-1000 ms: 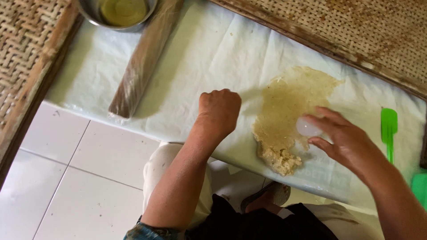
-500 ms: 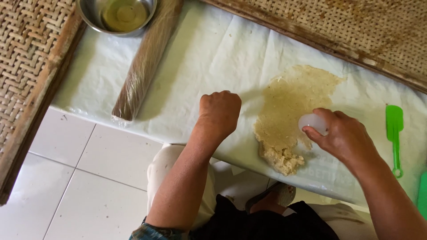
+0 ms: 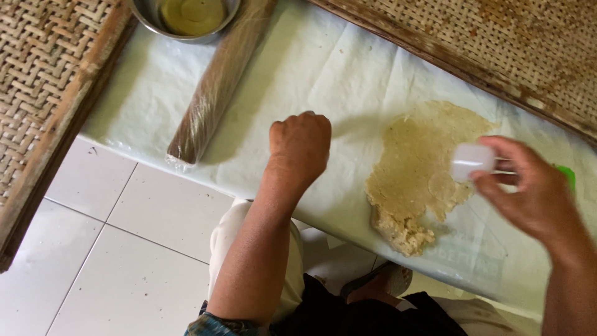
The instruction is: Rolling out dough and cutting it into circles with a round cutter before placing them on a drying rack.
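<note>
Lifted off the flattened dough point(image 3: 423, 168) since a moment ago, small white round cutter point(image 3: 471, 160) gripped in right-hand fingers point(image 3: 497, 180), faint circle left behind; left hand point(image 3: 300, 148) fisted closed on the counter point(image 3: 323, 68).

The single head-worn camera looked steeply down from close above the person's own lap and forearms, facing a white-covered work surface point(image 3: 348, 74) that ran diagonally across the frame, with woven mats point(image 3: 37, 68) at the edges and tiled floor point(image 3: 106, 261) below.
</note>
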